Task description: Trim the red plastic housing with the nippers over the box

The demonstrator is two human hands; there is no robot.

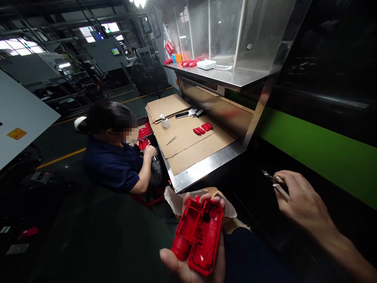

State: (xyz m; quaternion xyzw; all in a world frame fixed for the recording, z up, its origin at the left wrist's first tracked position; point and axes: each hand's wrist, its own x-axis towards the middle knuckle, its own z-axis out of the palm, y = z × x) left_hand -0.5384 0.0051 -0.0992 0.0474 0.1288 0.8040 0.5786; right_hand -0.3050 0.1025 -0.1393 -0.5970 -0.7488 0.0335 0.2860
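My left hand (188,259) is at the bottom centre, fingers wrapped round a red plastic housing shell (198,234) whose hollow inside faces up. My right hand (300,198) is out to the right, fingers pinched on a small metal tool (272,180), likely tweezers or cutters, its tip pointing left. The two hands are apart, the tool well to the right of the shell.
A steel workbench (203,167) covered in cardboard sheets (188,137) holds small red parts (202,129), a white bottle (165,121) and tweezers (171,140). A seated co-worker in a dark shirt (113,161) handles red parts at its left edge. Above is a steel shelf (224,74).
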